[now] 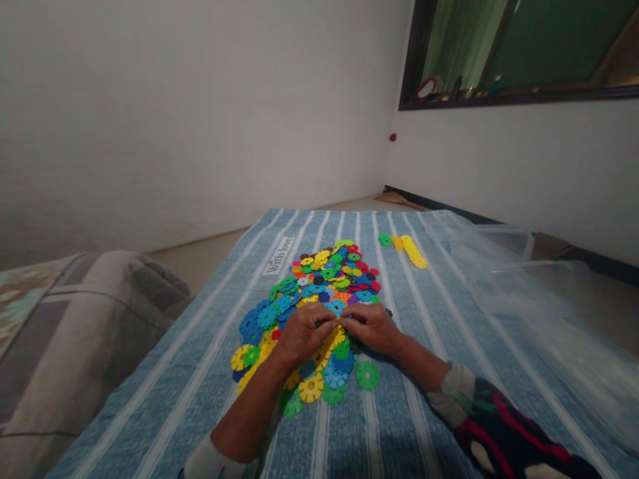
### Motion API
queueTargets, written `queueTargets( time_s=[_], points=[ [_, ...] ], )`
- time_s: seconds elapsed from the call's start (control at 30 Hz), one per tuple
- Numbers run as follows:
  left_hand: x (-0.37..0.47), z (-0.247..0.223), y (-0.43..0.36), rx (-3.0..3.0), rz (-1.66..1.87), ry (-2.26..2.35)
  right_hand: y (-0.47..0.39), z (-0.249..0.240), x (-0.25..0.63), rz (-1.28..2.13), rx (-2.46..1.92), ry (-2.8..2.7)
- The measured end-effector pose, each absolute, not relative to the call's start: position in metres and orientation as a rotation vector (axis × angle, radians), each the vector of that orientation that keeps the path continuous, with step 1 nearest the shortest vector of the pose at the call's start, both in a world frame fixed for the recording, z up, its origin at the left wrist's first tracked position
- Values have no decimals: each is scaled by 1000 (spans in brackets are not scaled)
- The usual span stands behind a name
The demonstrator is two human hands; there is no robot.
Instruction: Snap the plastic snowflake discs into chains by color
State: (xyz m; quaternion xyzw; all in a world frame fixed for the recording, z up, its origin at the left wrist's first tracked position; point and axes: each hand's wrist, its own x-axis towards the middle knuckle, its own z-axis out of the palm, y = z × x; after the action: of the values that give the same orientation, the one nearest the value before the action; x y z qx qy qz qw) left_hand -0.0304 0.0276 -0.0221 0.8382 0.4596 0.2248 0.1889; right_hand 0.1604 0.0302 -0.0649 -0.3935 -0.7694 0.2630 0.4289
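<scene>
My left hand and my right hand meet fingertip to fingertip over a heap of notched plastic discs. Both are closed in a pinch, with a bit of yellow between them that looks like the edge of a notched disc; my fingers cover most of it. Below my wrists lie loose pieces, among them a yellow disc and a green disc. Farther off to the right, a joined row of yellow discs rests near an orange piece and a green disc.
A blue-and-white striped cloth covers the table. Clear plastic containers stand along its right side. A "With love" label lies left of the heap. Fabric-covered furniture is at the left, and a dark-framed window is set in the wall.
</scene>
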Motion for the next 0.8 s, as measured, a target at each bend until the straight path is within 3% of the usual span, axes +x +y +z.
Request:
queueTargets(
  time_s=[0.3,0.8],
  points=[
    [-56,-7,36,2430,206,1515,44,-74,167,841,-1105,-1619],
    [-58,-7,31,2529,24,1570,41,-69,168,861,-1118,-1597]
  ],
)
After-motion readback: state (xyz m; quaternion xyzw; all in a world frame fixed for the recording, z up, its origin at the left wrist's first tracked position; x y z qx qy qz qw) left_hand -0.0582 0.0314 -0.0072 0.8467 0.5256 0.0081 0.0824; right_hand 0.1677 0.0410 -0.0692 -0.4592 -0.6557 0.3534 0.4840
